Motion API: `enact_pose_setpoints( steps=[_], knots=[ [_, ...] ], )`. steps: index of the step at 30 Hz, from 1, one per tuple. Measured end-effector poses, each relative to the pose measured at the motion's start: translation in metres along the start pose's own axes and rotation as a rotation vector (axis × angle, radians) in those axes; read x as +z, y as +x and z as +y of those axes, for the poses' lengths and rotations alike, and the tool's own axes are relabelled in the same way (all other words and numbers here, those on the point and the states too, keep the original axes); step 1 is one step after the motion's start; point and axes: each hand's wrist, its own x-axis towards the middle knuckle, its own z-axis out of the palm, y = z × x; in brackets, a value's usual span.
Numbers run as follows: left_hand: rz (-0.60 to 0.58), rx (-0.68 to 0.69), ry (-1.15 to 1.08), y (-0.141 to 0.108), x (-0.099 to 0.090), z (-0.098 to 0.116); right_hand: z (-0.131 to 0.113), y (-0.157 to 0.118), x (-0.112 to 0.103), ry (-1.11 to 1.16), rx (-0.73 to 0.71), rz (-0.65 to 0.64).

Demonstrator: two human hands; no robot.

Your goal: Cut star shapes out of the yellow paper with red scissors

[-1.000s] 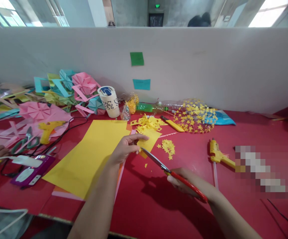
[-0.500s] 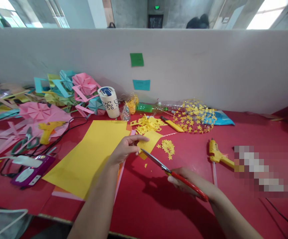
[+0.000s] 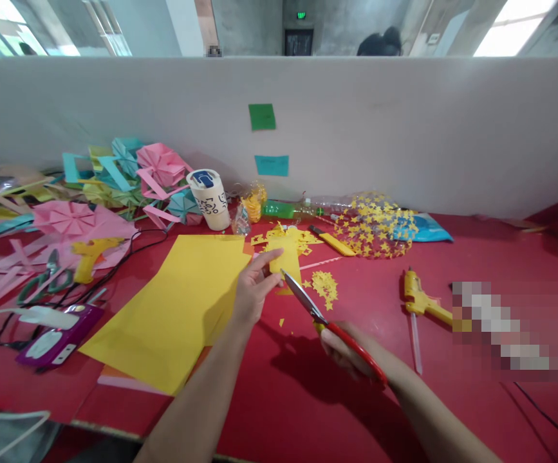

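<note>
My left hand (image 3: pixel 254 289) pinches a small piece of yellow paper (image 3: pixel 286 254) by its left edge, above the red table. My right hand (image 3: pixel 351 350) is wrapped round the red handles of a pair of scissors (image 3: pixel 307 299). The blades point up and left, with their tips at the lower part of the paper piece. Just right of the blades lies a small heap of cut yellow stars (image 3: pixel 324 286). Behind the held piece is a pile of yellow paper scraps (image 3: pixel 307 239). Large yellow sheets (image 3: pixel 172 302) lie left of my left hand.
A yellow utility knife (image 3: pixel 334 241), a green bottle (image 3: pixel 283 209) and a clear bottle covered in stars (image 3: pixel 380 222) lie along the partition. A white cup (image 3: pixel 211 202) stands near folded paper flowers (image 3: pixel 163 164). Glue guns (image 3: pixel 418 299) and a purple power strip (image 3: pixel 61 337) sit at the sides.
The yellow paper piece has turned more upright in my left hand, which has shifted slightly right. The scissors have swung steeper, their tips moving a little up and right.
</note>
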Motion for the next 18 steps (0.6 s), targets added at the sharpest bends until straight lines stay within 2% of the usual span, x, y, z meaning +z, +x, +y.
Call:
enact_pose_setpoints(
  steps=[9, 18],
  knots=[
    [0.127, 0.052, 0.048, -0.01, 0.017, -0.007, -0.003, 0.005, 0.016, 0.094, -0.049, 0.024],
    [0.132, 0.026, 0.034, -0.01, 0.017, -0.009, -0.002, 0.005, 0.016, 0.097, -0.029, 0.035]
  ],
)
